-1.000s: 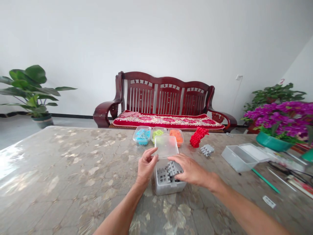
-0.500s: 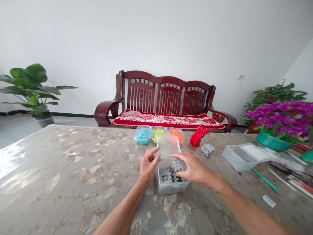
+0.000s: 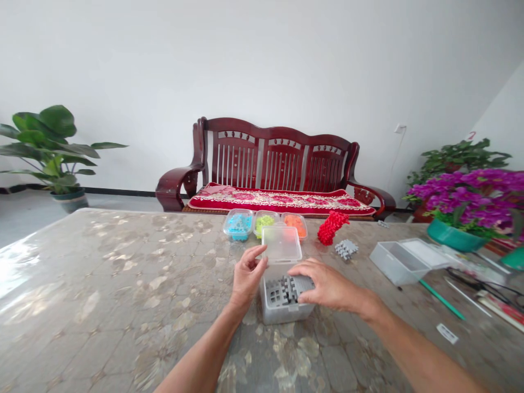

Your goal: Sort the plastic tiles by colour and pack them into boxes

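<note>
A small clear plastic box (image 3: pixel 286 311) stands on the marble-patterned table (image 3: pixel 123 284), its hinged lid (image 3: pixel 281 244) standing open behind it. Grey interlocking pieces (image 3: pixel 282 289) fill the box. My left hand (image 3: pixel 246 277) grips the box's left rim near the lid. Palm down over the box's right side, my right hand (image 3: pixel 325 285) presses on the grey pieces, fingers over them. Whether it grips one is hidden.
Behind the box sit three small tubs of blue (image 3: pixel 238 224), green (image 3: pixel 265 222) and orange (image 3: pixel 295 224) pieces. A red built cluster (image 3: pixel 331 227) and a grey one (image 3: pixel 346 249) lie right of them. An open grey box (image 3: pixel 403 261), green stick (image 3: pixel 441 299) and flower pot (image 3: pixel 454 236) stand at right.
My right hand has lowered the grey pieces down into the box and now lies flatter over them. My left hand has stayed on the box's left rim.
</note>
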Available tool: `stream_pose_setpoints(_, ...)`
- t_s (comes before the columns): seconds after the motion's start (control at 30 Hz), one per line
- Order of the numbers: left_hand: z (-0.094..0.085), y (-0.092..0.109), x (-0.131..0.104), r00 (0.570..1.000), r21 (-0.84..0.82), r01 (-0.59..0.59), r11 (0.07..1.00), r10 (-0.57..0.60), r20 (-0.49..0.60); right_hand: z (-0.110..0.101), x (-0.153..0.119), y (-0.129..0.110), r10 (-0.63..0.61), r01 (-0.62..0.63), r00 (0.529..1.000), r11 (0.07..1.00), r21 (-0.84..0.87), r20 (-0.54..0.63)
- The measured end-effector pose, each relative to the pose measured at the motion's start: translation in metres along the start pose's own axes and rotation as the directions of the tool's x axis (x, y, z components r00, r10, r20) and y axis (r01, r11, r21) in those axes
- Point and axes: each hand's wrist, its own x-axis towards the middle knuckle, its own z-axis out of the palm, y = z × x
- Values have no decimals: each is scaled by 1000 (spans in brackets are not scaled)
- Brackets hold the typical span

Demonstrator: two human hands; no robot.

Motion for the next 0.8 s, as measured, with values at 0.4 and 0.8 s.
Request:
stream_pose_setpoints(0.4, -1, -5, 0, 1000, -5, -12, 1000, 12, 9, -1, -1, -10, 75, -66, 989, 995, 71, -131)
stream_pose_setpoints(0.8, 0, -5, 0, 1000, 7, -8, 1000, 8, 5, 11, -1, -18, 16, -60, 988, 956, -286, -155)
